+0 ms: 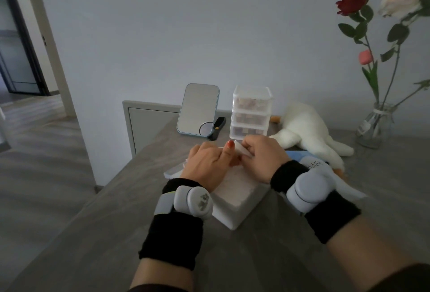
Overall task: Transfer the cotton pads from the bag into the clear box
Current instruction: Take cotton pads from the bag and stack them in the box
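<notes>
A white bag of cotton pads (235,195) lies on the grey table in front of me, its long side running from near right to far left. My left hand (207,163) and my right hand (263,159) meet over its far end, fingers curled, both pinching the bag's plastic top edge (242,148). Part of a clear box (173,172) shows flat on the table just left of my left hand; most of it is hidden behind that hand. Both wrists carry black bands with grey sensor units.
Behind the bag stand a blue-framed mirror (197,110), a black object (217,127) and a clear three-drawer organiser (251,113). A white plush goose (309,131) lies to the right, with a glass vase of roses (377,126) beyond it. The table's left edge (111,180) drops to the floor.
</notes>
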A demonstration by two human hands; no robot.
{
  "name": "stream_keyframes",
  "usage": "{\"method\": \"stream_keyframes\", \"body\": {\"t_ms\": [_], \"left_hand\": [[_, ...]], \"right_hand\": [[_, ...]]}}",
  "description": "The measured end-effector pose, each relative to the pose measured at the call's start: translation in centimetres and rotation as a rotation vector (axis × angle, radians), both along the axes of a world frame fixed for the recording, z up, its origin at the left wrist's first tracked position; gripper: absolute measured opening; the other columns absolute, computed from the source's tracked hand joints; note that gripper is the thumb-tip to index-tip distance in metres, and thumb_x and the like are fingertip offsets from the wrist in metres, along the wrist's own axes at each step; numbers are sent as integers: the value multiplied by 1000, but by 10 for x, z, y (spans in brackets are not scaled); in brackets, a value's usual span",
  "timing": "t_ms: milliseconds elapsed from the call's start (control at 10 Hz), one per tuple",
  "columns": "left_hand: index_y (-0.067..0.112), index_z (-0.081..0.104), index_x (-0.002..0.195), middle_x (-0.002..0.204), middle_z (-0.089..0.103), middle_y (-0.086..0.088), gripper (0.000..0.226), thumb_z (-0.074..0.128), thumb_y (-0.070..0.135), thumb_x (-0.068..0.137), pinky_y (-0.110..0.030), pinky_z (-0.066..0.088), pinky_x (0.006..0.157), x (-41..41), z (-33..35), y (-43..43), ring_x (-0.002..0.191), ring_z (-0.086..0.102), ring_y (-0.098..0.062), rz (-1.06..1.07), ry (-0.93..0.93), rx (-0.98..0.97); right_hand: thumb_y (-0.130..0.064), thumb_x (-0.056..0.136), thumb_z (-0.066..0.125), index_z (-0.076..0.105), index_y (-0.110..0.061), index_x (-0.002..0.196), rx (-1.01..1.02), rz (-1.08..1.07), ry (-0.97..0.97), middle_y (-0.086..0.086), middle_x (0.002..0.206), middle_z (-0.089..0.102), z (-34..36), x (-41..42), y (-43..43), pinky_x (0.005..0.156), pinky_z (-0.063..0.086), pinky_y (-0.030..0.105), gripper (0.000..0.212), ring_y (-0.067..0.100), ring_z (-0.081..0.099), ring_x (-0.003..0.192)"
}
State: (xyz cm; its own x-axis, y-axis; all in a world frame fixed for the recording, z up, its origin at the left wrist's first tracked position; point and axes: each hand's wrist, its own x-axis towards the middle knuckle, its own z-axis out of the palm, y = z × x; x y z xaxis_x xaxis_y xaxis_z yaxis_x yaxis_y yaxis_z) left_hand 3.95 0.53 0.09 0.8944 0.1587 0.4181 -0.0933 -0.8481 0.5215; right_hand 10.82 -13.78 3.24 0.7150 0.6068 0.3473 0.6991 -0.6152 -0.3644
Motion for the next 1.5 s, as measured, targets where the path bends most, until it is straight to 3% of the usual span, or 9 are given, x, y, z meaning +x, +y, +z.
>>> {"method": "stream_keyframes", "body": {"t_ms": [200, 400, 500, 700, 800, 900, 1000, 1200, 1500], "left_hand": [[29, 79, 91, 102, 74, 3, 94, -7, 66, 82, -38, 27, 110, -2, 4, -3, 109, 57, -20, 13, 81, -90], [22, 79, 87, 101, 73, 0, 100, -9, 70, 85, -39, 31, 109, -4, 4, -4, 104, 58, -20, 3, 85, -127], [19, 79, 87, 100, 74, 0, 100, -8, 70, 85, -39, 31, 109, -5, 6, -7, 101, 59, -20, -12, 81, -156], [19, 75, 74, 85, 73, 0, 110, -12, 86, 67, -44, 44, 97, 3, -3, 0, 93, 63, -25, 9, 25, -253], [16, 71, 67, 80, 72, -2, 107, -8, 88, 66, -44, 47, 91, 1, -2, 0, 86, 64, -25, 51, -53, -315], [15, 67, 65, 74, 70, 2, 98, -4, 81, 71, -43, 48, 88, -1, 0, -2, 82, 64, -20, 56, -150, -371], [14, 66, 65, 72, 70, 2, 98, -5, 82, 73, -43, 48, 89, 1, -1, 0, 82, 64, -19, 68, -205, -402], [14, 61, 65, 64, 69, 0, 93, -3, 80, 76, -43, 50, 84, 4, -4, 1, 75, 66, -17, 107, -278, -488], [17, 60, 68, 63, 68, 1, 89, -4, 79, 77, -45, 51, 82, 3, -4, 1, 72, 66, -18, 156, -349, -497]], "right_hand": [[-24, 85, 58, 52, -22, 63, -245, -86, -23, -4, 68, 54, 13, 0, 11, 70, 49, 31, 23, 18, 57, 70], [-21, 86, 62, 62, -14, 94, -477, -192, -22, 1, 84, 58, 25, -4, 30, 82, 53, 34, 11, 21, 59, 83], [-23, 89, 58, 62, -10, 101, -522, -214, -73, 0, 81, 56, 29, -8, 33, 73, 49, 34, 19, 24, 60, 83], [-41, 94, 49, 60, -17, 115, -597, -140, -76, 7, 111, 64, 23, -8, 45, 83, 48, 38, 34, 24, 62, 104], [-33, 98, 45, 66, -8, 108, -644, -115, 19, 15, 112, 66, 15, 2, 55, 91, 47, 37, 35, 27, 63, 103], [-36, 95, 44, 57, -17, 72, -695, -118, 73, 7, 86, 63, 16, 5, 52, 86, 50, 36, 32, 23, 60, 84], [-31, 96, 44, 56, -15, 75, -670, -80, 169, 5, 89, 61, 22, 7, 48, 89, 50, 35, 29, 22, 59, 89], [-13, 99, 39, 59, -2, 126, -670, -70, 248, 12, 131, 57, 28, 5, 46, 106, 39, 36, 35, 26, 53, 121], [-14, 97, 45, 62, -4, 123, -586, -10, 354, 9, 127, 60, 29, 1, 39, 100, 43, 32, 33, 23, 55, 113]]}}
